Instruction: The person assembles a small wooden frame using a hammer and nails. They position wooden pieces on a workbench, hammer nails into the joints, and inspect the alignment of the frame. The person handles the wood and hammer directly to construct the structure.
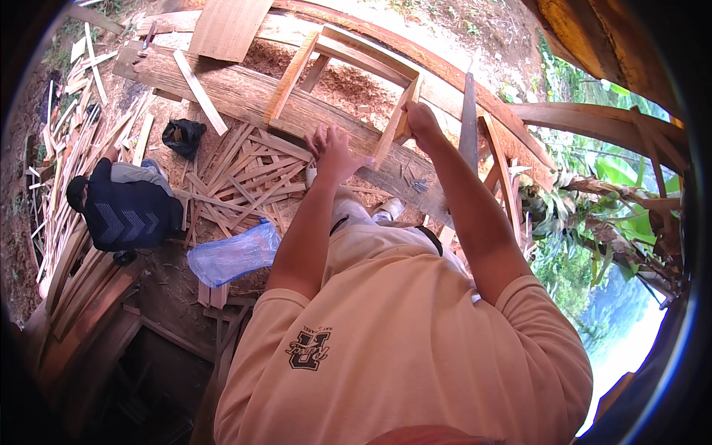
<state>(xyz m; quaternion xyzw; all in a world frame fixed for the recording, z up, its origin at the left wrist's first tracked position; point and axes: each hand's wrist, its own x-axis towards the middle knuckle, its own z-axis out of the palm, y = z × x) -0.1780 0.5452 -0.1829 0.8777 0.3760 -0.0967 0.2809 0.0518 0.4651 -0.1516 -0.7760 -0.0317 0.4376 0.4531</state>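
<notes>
A rectangular frame of pale wooden bars (291, 80) stands on a long, weathered plank bench (230, 93) in front of me. My right hand (421, 124) is closed round the frame's right end, close to its far corner. Palm down and fingers spread, my left hand (334, 153) reaches over the near side of the bench by the frame; whether it touches the wood I cannot tell. Several loose nails (417, 183) lie on the bench, nearer to me than the right hand. A long handsaw blade (469, 122) shows just right of my right forearm.
Piled wooden strips (252, 174) cover the ground left of my legs. Beyond them a person in a dark shirt (130, 211) crouches near a black plastic bag (183, 137). A clear bluish plastic sheet (233, 254) lies closer. A flat brown board (231, 30) rests at the bench's far side.
</notes>
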